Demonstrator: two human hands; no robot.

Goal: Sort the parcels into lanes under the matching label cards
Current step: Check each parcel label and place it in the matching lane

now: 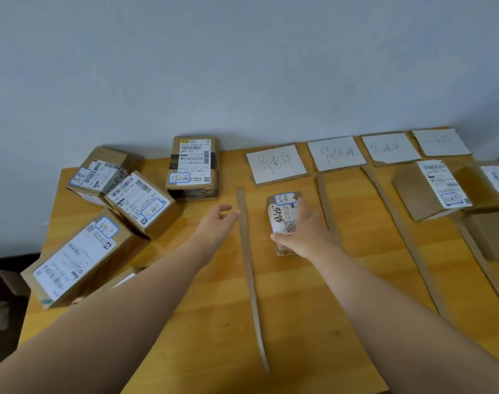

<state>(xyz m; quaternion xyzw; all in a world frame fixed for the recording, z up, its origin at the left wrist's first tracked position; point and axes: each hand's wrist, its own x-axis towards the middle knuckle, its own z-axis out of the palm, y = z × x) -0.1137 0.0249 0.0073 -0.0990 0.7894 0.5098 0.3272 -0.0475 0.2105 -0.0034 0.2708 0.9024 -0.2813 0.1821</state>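
A small brown parcel with a white label lies in the first lane, below the leftmost white label card. My right hand rests over its right side, thumb at its near end, gripping it. My left hand hovers open just left of the first cardboard divider strip, holding nothing. Several unsorted brown parcels sit at the left: one flat parcel at the back, two stacked ones, and a large one nearer me.
Three more label cards line the wall edge of the wooden table. Cardboard strips divide the lanes. Parcels lie in the right lanes. A dark box stands off the table's left.
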